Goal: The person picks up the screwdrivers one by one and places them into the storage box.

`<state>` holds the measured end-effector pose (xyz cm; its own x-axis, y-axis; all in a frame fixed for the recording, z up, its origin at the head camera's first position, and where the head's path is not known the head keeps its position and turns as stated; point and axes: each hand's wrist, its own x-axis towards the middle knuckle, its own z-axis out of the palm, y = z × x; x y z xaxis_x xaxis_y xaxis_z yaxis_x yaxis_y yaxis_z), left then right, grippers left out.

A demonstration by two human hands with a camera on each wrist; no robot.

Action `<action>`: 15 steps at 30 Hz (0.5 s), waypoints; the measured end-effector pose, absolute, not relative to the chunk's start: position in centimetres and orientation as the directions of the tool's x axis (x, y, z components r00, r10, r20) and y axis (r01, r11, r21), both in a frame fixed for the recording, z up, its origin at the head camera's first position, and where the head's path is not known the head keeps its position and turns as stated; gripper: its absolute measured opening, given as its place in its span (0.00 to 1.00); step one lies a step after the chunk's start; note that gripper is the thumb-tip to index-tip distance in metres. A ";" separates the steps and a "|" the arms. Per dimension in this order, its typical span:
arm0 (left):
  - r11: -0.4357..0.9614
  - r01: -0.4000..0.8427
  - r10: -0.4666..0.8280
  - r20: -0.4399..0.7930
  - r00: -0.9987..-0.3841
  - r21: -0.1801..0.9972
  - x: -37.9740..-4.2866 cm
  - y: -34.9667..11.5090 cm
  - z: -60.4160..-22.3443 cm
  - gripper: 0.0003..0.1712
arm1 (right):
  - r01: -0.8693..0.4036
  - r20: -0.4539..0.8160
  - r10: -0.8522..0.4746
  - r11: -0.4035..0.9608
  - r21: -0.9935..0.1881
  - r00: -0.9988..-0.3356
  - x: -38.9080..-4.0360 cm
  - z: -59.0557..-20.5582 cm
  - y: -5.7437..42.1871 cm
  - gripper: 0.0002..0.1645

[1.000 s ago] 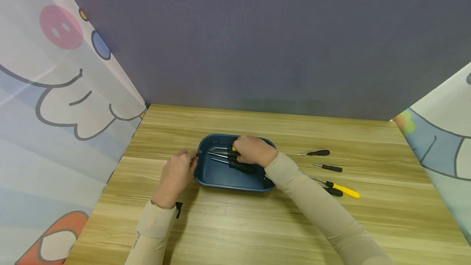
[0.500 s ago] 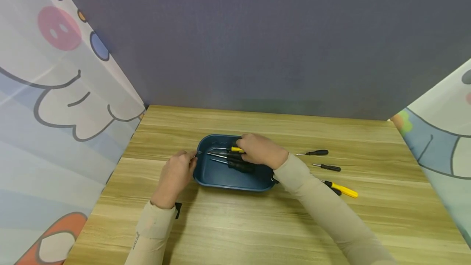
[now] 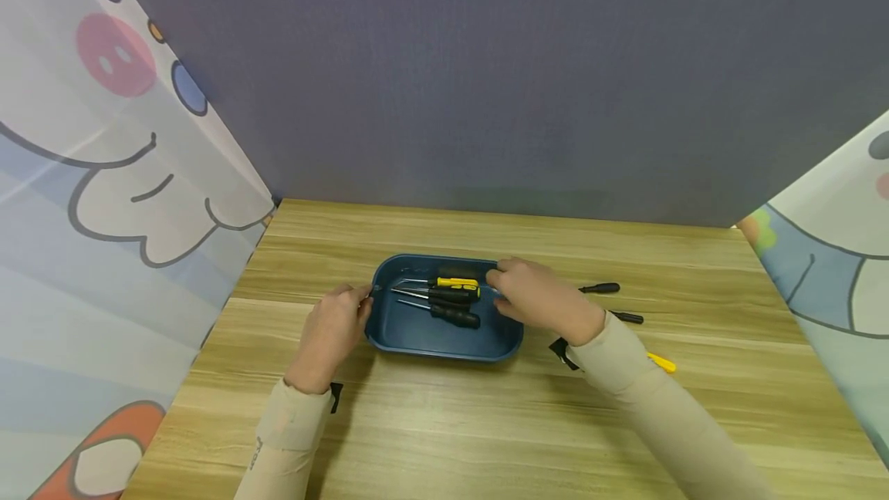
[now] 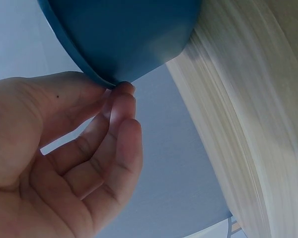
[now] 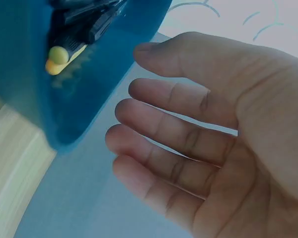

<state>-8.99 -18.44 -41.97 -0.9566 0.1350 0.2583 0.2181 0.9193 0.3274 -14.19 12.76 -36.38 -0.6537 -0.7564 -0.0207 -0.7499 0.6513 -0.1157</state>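
Tabletop (image 3: pixel 430 415) of pale yellow-brown wood grain, streaks running 9 to 3 o'clock; bright sheen toward 6. Clock centred on a dark-blue, glossy, rectangular tray (image 3: pixel 444 354) with rounded corners and raised walls, standing flat, long sides along the grain. At 3 o'clock, apart from the tray: a slim tool with a black rounded handle (image 3: pixel 600 288), butt toward 3. Near it, slightly nearer 6: a thinner black handle (image 3: pixel 629 318), also butt toward 3. Between 3 and 4: bright yellow handle (image 3: pixel 662 363), slanting toward 4, rest hidden.
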 end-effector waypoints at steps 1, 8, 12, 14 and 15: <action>0.919 0.218 0.135 0.258 -0.957 0.328 -9.0 -18.5 -42.0 0.12 | -0.748 -0.012 -0.754 0.654 -0.112 -0.657 -13.9 -36.3 13.3 0.09; 0.920 0.225 0.143 0.260 -0.955 0.320 -9.1 -18.5 -42.0 0.13 | -0.718 0.060 -0.716 0.692 -0.070 -0.696 -12.1 -36.6 17.1 0.11; 0.922 0.216 0.138 0.249 -0.959 0.322 -9.1 -18.4 -42.1 0.13 | -0.679 0.091 -0.673 0.728 -0.092 -0.734 -11.1 -36.9 19.6 0.13; 0.922 0.212 0.135 0.245 -0.960 0.324 -9.2 -18.5 -42.0 0.13 | -0.664 0.105 -0.656 0.740 -0.105 -0.747 -10.6 -37.1 20.9 0.14; 0.922 0.212 0.134 0.246 -0.960 0.323 -9.2 -18.5 -42.0 0.12 | -0.656 0.110 -0.647 0.747 -0.111 -0.755 -10.4 -37.1 21.5 0.15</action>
<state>-9.19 -18.47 -42.00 -0.9600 0.1344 0.2457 0.2119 0.9222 0.3235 -10.40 21.47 -37.12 -0.7548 -0.6467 0.1099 -0.6559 0.7467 -0.1106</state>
